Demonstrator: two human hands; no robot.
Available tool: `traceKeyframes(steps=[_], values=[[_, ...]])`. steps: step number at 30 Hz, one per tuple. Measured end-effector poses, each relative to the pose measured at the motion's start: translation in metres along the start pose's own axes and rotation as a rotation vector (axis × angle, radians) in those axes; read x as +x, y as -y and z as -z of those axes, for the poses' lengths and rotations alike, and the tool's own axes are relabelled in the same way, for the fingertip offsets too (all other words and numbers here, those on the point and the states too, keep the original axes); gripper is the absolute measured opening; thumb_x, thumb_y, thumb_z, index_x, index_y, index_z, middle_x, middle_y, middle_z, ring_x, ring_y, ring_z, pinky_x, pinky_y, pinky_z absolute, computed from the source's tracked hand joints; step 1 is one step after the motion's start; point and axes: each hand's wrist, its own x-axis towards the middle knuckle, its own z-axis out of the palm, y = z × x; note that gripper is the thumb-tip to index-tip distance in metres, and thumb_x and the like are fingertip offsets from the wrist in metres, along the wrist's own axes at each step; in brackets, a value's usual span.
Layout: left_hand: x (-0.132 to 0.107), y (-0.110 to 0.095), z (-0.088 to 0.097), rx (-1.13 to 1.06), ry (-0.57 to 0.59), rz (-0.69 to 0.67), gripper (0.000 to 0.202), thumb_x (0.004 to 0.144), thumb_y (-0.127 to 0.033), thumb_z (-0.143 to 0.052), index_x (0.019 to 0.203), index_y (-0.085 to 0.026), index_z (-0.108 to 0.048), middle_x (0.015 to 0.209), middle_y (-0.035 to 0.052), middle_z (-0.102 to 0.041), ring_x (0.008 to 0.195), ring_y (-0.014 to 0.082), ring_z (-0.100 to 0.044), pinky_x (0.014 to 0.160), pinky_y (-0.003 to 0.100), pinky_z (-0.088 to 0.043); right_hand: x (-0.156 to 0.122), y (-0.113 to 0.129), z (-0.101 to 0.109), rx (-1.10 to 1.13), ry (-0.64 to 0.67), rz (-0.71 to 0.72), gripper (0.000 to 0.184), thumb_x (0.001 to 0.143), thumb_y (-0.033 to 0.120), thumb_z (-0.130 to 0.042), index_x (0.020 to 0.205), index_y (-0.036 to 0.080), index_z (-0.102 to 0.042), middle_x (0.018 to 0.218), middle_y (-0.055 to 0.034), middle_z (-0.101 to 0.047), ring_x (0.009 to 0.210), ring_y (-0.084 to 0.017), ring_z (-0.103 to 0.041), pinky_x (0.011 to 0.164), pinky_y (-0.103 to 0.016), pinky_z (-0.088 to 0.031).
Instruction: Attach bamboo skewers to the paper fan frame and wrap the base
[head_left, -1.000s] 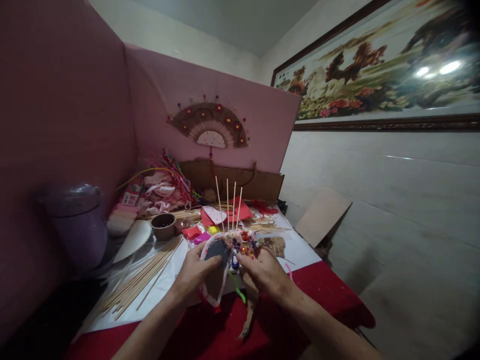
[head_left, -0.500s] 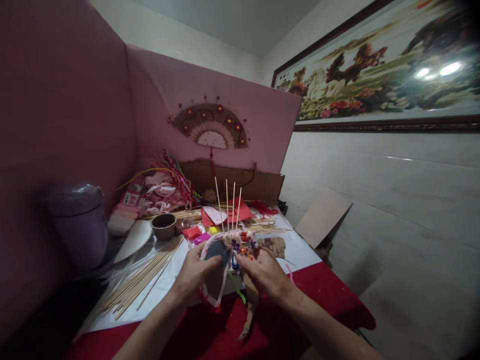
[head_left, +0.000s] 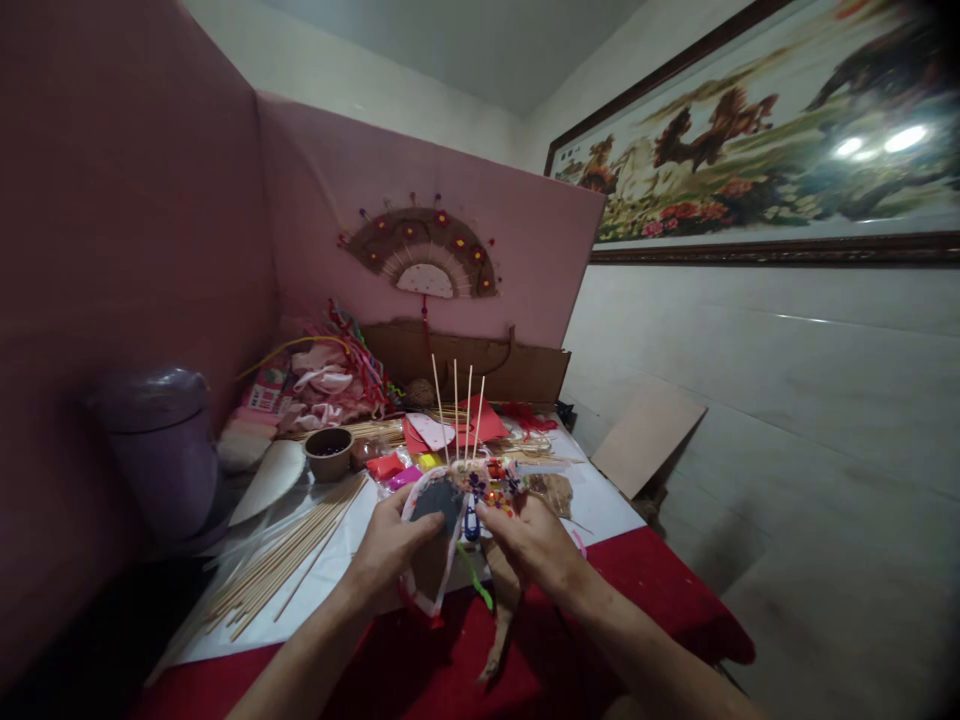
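Above the table's front part I hold a small handmade craft piece with a dark grey panel (head_left: 436, 555) edged in pale trim. My left hand (head_left: 394, 545) is closed on its left edge, thumb flat on the grey face. At its right side, my right hand (head_left: 534, 540) grips the part covered in colourful flower beads (head_left: 495, 490), fingers mostly hidden behind. Several thin wooden sticks (head_left: 469, 410) rise behind the piece; whether they are fixed to it I cannot tell. Below it hang a green fuzzy strip (head_left: 475, 577) and a torn brown strip (head_left: 501, 620).
Bamboo sticks (head_left: 289, 555) lie on the left of the white table sheet (head_left: 607, 505), near a brown bowl (head_left: 328, 455). Behind are red paper (head_left: 486, 420) and pink cloth (head_left: 322, 380). A fan decoration (head_left: 420, 245) hangs on the pink board. A lilac bin (head_left: 161, 450) stands left.
My right hand has shifted very slightly to the right, and more of the blue beaded loop in the middle shows. My left hand keeps the same hold.
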Motion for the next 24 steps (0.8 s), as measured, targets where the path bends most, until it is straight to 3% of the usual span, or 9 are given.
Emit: traceKeyframes(steps=[10, 18, 24], values=[[0.0009, -0.0005, 0.0004, 0.026, -0.027, -0.004, 0.031, 0.059, -0.019, -0.069, 0.089, -0.012, -0.065, 0.077, 0.0056, -0.070, 0.067, 0.0181, -0.060, 0.064, 0.028, -0.046, 0.0012, -0.0035, -0.0065, -0.002, -0.009, -0.050, 0.034, 0.079, 0.043, -0.051, 0.083, 0.013, -0.068, 0.075, -0.0052, -0.068, 0.076, -0.020, -0.060, 0.073, -0.028, -0.046], [-0.0009, -0.0021, -0.0010, -0.018, -0.020, 0.010, 0.030, 0.060, -0.020, -0.069, 0.088, -0.013, -0.065, 0.075, 0.0051, -0.069, 0.065, 0.0187, -0.061, 0.063, 0.028, -0.046, -0.0005, 0.0016, -0.0031, 0.014, 0.025, -0.020, 0.029, 0.082, 0.037, -0.049, 0.088, 0.014, -0.066, 0.083, -0.0047, -0.068, 0.079, -0.019, -0.060, 0.075, -0.027, -0.045], [-0.0004, -0.0047, -0.0021, 0.005, -0.040, -0.003, 0.029, 0.058, -0.020, -0.071, 0.086, -0.013, -0.066, 0.076, 0.0049, -0.069, 0.067, 0.0186, -0.061, 0.064, 0.028, -0.046, -0.0006, -0.0008, -0.0070, -0.030, 0.029, -0.043, 0.030, 0.080, 0.040, -0.050, 0.082, 0.015, -0.066, 0.078, -0.0042, -0.067, 0.076, -0.020, -0.060, 0.073, -0.028, -0.046]])
